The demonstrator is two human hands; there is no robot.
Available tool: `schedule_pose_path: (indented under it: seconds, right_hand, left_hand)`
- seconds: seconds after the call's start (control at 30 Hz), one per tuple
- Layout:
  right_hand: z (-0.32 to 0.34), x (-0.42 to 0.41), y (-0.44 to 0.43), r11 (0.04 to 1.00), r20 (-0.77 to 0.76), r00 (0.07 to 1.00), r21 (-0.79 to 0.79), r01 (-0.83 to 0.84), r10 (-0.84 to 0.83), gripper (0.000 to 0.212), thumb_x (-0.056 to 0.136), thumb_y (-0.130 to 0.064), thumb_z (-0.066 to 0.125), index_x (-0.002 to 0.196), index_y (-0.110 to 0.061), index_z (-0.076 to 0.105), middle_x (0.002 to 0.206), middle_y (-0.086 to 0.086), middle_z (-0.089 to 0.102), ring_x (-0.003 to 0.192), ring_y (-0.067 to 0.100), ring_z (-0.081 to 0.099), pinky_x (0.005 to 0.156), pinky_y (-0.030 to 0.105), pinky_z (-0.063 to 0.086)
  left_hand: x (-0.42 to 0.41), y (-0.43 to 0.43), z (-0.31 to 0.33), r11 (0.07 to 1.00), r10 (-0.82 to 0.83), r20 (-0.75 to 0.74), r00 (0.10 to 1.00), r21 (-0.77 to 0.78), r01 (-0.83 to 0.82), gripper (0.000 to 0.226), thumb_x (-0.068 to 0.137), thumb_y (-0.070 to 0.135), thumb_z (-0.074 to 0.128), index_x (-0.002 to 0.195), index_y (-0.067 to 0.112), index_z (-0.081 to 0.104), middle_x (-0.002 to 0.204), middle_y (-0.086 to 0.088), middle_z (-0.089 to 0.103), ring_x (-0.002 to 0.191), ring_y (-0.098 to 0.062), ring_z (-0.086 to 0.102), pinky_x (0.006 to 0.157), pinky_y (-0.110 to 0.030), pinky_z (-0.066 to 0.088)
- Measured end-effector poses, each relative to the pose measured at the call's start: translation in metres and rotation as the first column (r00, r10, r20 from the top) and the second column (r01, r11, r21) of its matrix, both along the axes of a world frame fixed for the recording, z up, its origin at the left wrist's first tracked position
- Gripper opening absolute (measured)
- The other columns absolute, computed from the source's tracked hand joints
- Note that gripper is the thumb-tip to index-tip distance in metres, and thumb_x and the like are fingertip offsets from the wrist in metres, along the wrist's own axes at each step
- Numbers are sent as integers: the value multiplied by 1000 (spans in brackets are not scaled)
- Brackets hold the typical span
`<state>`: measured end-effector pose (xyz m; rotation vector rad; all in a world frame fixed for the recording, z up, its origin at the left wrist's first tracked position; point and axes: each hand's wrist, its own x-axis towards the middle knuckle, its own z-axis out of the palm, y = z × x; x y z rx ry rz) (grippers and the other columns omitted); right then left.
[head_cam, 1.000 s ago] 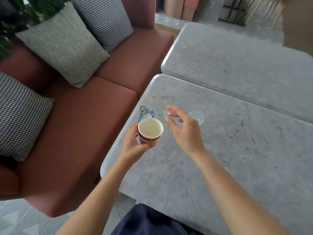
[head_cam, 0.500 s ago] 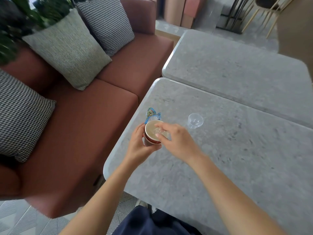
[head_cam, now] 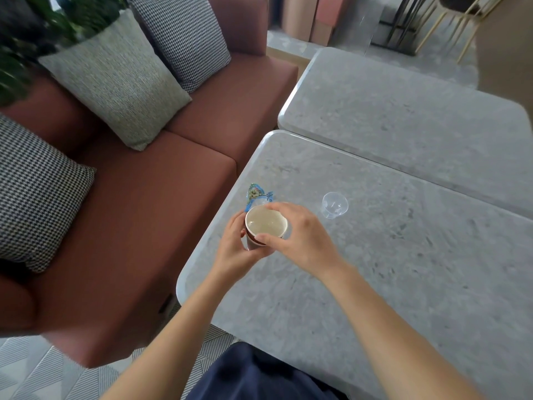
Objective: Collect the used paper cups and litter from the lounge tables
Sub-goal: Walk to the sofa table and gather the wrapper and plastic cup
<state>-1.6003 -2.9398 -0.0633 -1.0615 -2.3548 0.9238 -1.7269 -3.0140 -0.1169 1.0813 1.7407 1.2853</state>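
A paper cup [head_cam: 266,223] held over the table [head_cam: 375,298] corner could buckle or tip if its rim is squeezed, spilling any dregs. The left hand [head_cam: 232,246] wraps its side; the right hand [head_cam: 301,239] spans the rim, thumb and finger curled on it. Just beyond lie a wrapper [head_cam: 256,194] and a clear plastic cup [head_cam: 334,204], uncollected

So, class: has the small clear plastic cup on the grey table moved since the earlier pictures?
No. The small clear plastic cup stands as before, just right of the blue printed wrapper.
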Motion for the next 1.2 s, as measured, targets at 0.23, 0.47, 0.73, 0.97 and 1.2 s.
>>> schedule_pose_path:
  seconds: [0.23,0.47,0.73,0.97,1.2]
  right_hand:
    - [-8,9,10,984,-102,987,-144,108,-123,52,77,-44,71,121,-21,57,119,-10,62,115,9,52,96,24,40]
    - [-26,29,31,922,-147,930,-251,295,-338,32,85,-27,68,114,-19,59,111,-9,62,104,2,55,83,6,38]
    - [-74,57,85,867,27,871,-79,491,-491,39,80,-11,70,116,-4,58,118,13,60,109,30,54,93,31,38]
    - [-101,60,123,835,222,822,-56,548,-525,58,79,-18,71,131,-2,49,133,20,50,125,33,43,104,34,24]
    - [-119,54,139,844,391,797,-87,530,-460,80,75,-32,75,141,-7,36,144,16,38,131,34,36,103,40,32]
  left_hand:
    - [-2,2,-5,999,35,22,999,-30,-35,65,60,24,83,120,24,57,118,10,57,109,-5,55,96,-35,47]
    - [0,9,-5,998,45,4,999,-43,-45,65,59,26,82,117,32,54,121,9,57,109,-2,54,95,-33,49]
    - [1,20,-4,996,57,23,998,-75,-55,66,67,14,87,121,31,52,122,13,54,113,-12,57,95,-35,50]
    - [-3,34,-8,995,74,6,997,-71,-73,68,67,15,87,126,24,53,124,9,55,115,-9,55,98,-38,49]
    - [-2,45,-13,990,101,9,995,-97,-99,66,67,13,87,123,26,54,122,12,54,116,-9,54,97,-34,49]
